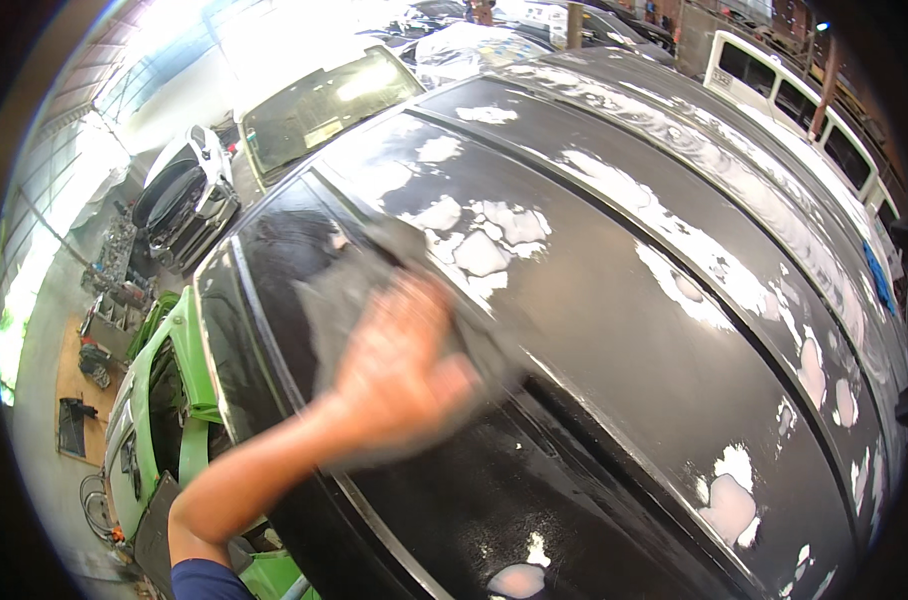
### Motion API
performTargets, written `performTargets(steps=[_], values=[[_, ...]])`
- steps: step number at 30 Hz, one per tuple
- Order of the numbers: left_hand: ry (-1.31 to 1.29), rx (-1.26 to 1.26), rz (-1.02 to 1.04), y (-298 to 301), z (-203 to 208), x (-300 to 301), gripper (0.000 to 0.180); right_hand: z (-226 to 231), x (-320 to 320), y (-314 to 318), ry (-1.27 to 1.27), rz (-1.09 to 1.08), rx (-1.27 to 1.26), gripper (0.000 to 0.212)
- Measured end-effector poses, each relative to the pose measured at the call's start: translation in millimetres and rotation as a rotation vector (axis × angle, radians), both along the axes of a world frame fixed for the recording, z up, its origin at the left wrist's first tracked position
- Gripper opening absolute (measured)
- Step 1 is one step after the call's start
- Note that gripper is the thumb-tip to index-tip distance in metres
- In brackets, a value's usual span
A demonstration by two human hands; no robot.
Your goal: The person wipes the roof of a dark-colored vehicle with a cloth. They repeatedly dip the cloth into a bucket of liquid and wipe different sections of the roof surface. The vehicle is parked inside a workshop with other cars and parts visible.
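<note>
Just off centre toward nine o'clock, a blurred grey cloth (326, 308) is covered by the left hand (402, 358), thumb spread; any finger pinch cannot be told. No right hand is shown. Toward two o'clock, the vehicle roof (594, 315) is judged partly sanded: pale patches (481, 253) are exposed, dark finish is left between.

The left hand (402, 365), a blur, lies over a grey cloth (339, 300) on the black car (434, 500), its roof (594, 310) patched white; a green car (202, 370) stands alongside.
</note>
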State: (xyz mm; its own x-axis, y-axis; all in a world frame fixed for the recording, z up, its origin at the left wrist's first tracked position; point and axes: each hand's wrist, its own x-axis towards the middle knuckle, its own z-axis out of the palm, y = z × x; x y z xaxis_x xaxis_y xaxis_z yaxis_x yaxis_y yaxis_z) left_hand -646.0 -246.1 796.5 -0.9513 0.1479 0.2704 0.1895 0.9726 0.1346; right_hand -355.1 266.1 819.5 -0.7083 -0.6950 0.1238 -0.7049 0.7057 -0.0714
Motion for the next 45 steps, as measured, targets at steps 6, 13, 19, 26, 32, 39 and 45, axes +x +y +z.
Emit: performTargets(steps=[6,13,19,26,32,39,45], values=[[-0.227,0.341,-0.929,119,20,87,0.071,-10,1,3,0.083,0.003,-0.015,0.020],[-0.041,-0.130,-0.021,-97,-10,8,0.058,-7,1,4,0.046,-0.014,-0.003,0.020],[-0.242,-0.179,0.749,-162,-11,-101,0.058,-7,1,5,0.031,-0.014,0.016,0.030],[-0.086,0.048,-0.410,159,8,35,0.078,-9,4,2,0.070,-0.022,-0.006,0.039],[-0.269,0.001,-0.822,192,13,-31,0.070,-6,3,1,0.074,-0.074,-0.037,0.021],[-0.286,-0.078,0.498,-109,12,-221,0.062,-14,5,-2,0.056,-0.118,-0.047,0.016],[-0.336,0.003,0.521,-38,-6,-310,0.086,-10,1,-2,0.040,-0.090,0.019,0.022]])
